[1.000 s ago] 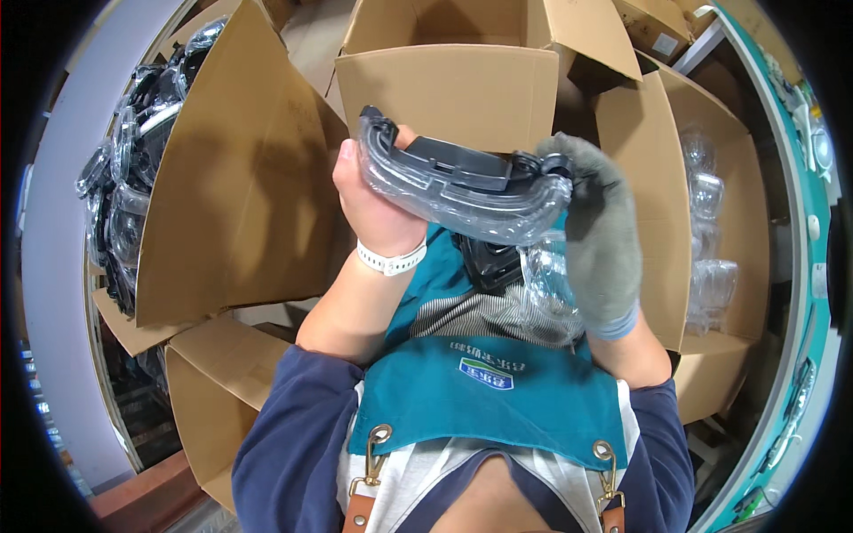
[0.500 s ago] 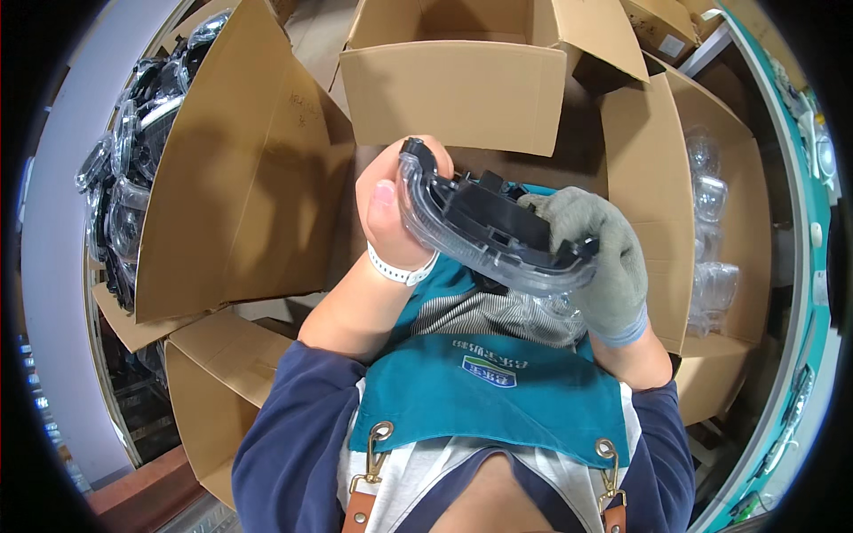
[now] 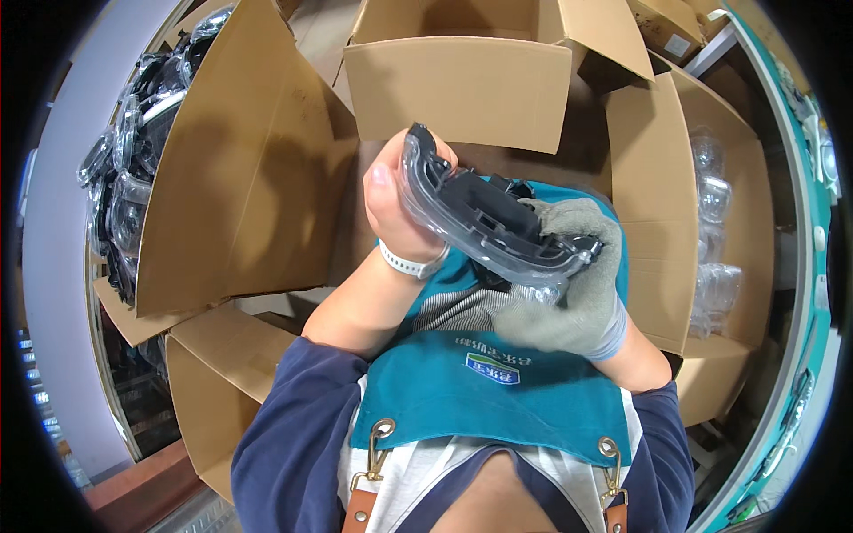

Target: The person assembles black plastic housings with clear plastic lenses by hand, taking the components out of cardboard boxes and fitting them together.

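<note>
A curved car lamp (image 3: 493, 218), with a black housing and a clear lens along its outer edge, is held up in front of my apron. My bare left hand (image 3: 400, 200), with a white watch band on its wrist, is closed around the lamp's upper left end. At the lower right end, my right hand (image 3: 582, 280) in a grey glove grips the lamp. Some of its fingers lie over the black housing and another part of the glove, smeared by motion, reaches under the clear lens. Under the lamp, black and clear parts show only in part.
An open cardboard box (image 3: 458, 93) stands ahead. To the right, another carton (image 3: 649, 195) holds several clear plastic covers (image 3: 713, 200). Behind a tall cardboard flap (image 3: 240, 178) on the left are piled black-and-clear lamp parts (image 3: 129, 200). A teal-edged shelf (image 3: 813, 311) borders the far right.
The lamp has tilted, its left end rising slightly. My right hand has shifted down and inward, with part of the glove now below the lens. My left hand keeps its hold.
</note>
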Motion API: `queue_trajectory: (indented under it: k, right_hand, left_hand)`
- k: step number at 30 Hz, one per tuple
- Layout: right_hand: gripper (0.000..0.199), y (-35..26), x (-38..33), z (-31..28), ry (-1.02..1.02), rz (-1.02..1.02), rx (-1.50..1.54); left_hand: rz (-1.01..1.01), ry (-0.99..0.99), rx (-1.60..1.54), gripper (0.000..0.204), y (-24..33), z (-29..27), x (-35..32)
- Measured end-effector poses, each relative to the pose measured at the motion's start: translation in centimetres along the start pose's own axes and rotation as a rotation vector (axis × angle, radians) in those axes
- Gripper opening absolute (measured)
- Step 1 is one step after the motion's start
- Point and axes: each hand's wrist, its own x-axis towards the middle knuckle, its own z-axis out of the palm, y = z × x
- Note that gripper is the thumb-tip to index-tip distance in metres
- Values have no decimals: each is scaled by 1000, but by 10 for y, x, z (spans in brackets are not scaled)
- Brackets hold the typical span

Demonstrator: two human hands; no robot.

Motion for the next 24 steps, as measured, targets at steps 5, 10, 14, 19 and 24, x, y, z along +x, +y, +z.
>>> queue_trajectory:
  k: [5, 10, 14, 19, 24]
  right_hand:
    - [70, 9, -9, -2, 4, -83, -221]
    - [69, 11, -5, 7, 22, -143, -410]
    - [71, 5, -1, -3, -83, 19, -215]
    - [76, -17, 5, -41, -269, 111, -930]
    - [85, 20, -50, -69, -503, 308, -1187]
  left_hand:
    - [31, -71, 57, 53, 0, 0, -4]
    - [-36, 15, 21, 55, -4, -5, -4]
    - [99, 6, 227, 60, 14, -19, -7]
    - [243, 228, 417, 62, 72, -78, 14]
    - [461, 592, 480, 33, 199, -177, 93]
